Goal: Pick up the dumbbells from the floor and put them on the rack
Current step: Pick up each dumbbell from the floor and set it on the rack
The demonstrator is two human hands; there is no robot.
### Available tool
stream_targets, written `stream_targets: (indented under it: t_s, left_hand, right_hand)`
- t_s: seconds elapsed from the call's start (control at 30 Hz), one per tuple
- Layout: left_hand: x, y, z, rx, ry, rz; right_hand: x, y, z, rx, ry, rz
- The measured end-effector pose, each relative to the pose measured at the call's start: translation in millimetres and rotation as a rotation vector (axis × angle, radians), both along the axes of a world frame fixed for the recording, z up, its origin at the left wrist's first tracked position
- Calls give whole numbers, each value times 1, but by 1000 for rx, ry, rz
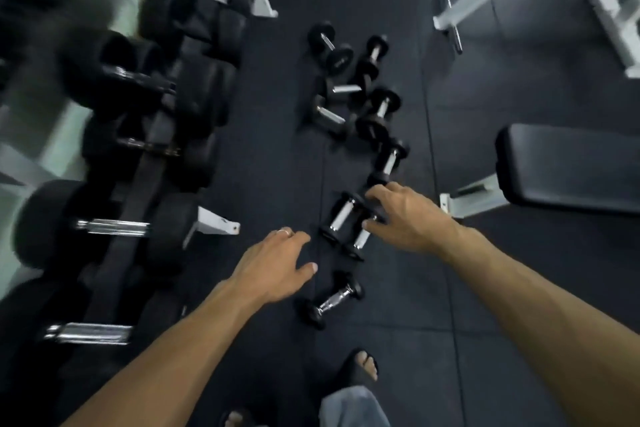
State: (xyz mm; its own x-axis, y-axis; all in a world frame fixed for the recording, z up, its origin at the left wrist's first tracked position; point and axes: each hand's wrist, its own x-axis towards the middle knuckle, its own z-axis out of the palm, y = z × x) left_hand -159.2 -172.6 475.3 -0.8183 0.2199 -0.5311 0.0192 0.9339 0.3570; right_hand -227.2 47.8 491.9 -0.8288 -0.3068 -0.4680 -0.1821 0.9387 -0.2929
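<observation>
A person is looking down at a dark rubber gym floor [450, 322], both bare arms reaching forward. The right hand [408, 218] is arriving over a pair of small dumbbells [349, 224] lying side by side, its fingers loosely spread and curving down above their far ends; whether the fingertips are already touching metal cannot be told, and nothing is being gripped yet. The left hand [277, 263] is hovering open, fingers relaxed and slightly apart, holding nothing. Just below the left thumb another small dumbbell [329, 300] is lying alone on the floor. Beyond the right hand, a loose line of more dumbbells [367, 94] is stretching away. Far to the left of the left hand the rack [138, 163] is standing, already loaded with large black weights. To the right of the right hand a padded bench [568, 166] is sitting. To do this step well, the right hand probably needs to settle on one shiny handle at its middle, between the black ends, and wrap fully round it before lifting; the neighbouring dumbbell is touching or nearly touching, so fingers may need to slip between them carefully to avoid rolling either one.
</observation>
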Motion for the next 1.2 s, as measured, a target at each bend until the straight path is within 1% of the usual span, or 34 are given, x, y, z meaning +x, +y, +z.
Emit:
stream_targets:
  t_s: [0.1, 0.2, 0.37, 0.5, 0.6, 0.7, 0.83, 0.93, 1.07, 1.2]
  left_hand:
    - [-1, 22, -58, 9, -91, -7]
    - [-1, 37, -123, 20, -170, -24]
    - [2, 56, -265, 66, -242, -57]
    - [7, 65, -379, 70, -334, -104]
    - [10, 67, -447, 59, -370, -129]
    - [14, 69, -500, 45, -388, -137]
    - [22, 70, -547, 50, -417, -119]
    - [31, 69, -566, 45, -425, -148]
    - [32, 68, -576, 12, -393, -177]
    - [28, 65, -569, 25, -408, -173]
  right_hand:
    - [6, 29, -60, -6, -81, -65]
    - [18, 42, -135, -12, -190, -130]
    - [41, 43, -285, -30, -320, -221]
    - [63, 41, -399, -66, -339, -335]
    - [72, 42, -461, -100, -333, -410]
    - [80, 44, -513, -120, -326, -500]
    - [91, 43, -563, -177, -324, -565]
    - [98, 43, -582, -228, -282, -606]
    - [102, 45, -591, -266, -222, -592]
    - [99, 45, -585, -283, -232, -577]
